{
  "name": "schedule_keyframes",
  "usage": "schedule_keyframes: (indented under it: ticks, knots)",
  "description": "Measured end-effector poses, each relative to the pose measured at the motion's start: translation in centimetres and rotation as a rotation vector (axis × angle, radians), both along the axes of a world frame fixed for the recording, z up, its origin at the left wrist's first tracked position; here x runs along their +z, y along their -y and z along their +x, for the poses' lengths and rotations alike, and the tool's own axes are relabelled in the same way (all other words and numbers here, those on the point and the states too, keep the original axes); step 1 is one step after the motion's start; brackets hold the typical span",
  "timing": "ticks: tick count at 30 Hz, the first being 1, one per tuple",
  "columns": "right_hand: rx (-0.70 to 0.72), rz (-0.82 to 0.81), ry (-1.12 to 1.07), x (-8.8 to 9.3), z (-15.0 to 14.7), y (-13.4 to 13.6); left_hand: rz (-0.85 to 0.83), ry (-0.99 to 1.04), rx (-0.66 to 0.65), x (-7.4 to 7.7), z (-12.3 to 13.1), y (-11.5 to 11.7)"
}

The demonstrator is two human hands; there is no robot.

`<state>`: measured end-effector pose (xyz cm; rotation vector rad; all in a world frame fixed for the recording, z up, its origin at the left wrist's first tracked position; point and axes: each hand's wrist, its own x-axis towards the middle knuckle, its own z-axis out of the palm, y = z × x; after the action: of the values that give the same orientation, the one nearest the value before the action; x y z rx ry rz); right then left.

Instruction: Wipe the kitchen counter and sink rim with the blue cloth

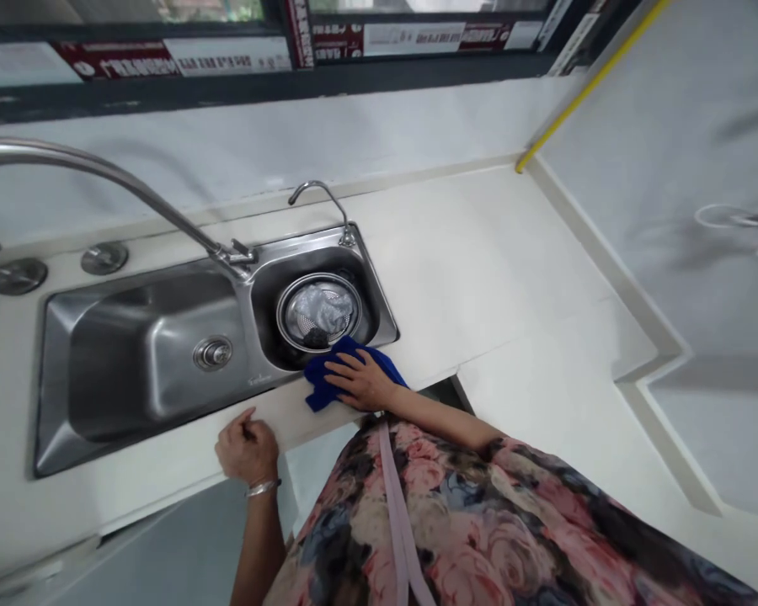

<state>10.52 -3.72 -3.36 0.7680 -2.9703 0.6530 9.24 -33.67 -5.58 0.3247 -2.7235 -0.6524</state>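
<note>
My right hand (361,380) lies flat with fingers stretched out on a blue cloth (328,370), pressing it onto the front rim of the steel sink (164,370) beside the small basin. My left hand (248,450) rests on the counter's front edge (164,480) with its fingers curled over the edge; a silver bangle sits on the wrist. Nothing shows inside the left hand.
The small basin holds a round strainer basket (319,311) with a dark scrubber in it. A long tap (101,177) arches over the large basin; a small tap (322,198) stands behind. White counter (493,269) runs right to a corner. A window frame lies above.
</note>
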Motion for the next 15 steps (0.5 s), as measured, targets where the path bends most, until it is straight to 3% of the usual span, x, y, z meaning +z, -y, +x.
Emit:
schedule_keyframes:
  ticks: [6, 10, 13, 15]
  knots:
    - [-0.305, 0.011, -0.033, 0.7, 1.4, -8.8, -0.027, -0.029, -0.018, 0.2, -0.5, 0.5]
    - [-0.507, 0.059, -0.066, 1.1, 4.0, -13.1, 0.022, 0.027, -0.036, 0.8, -1.0, 0.8]
    - [-0.797, 0.054, -0.067, 1.0, 6.3, -15.7, 0.126, 0.136, 0.015, 1.8, -2.2, -0.1]
    - [-0.942, -0.016, -0.097, 0.9, 7.7, -17.6, 0.305, 0.225, -0.052, 2.9, -3.6, -1.5]
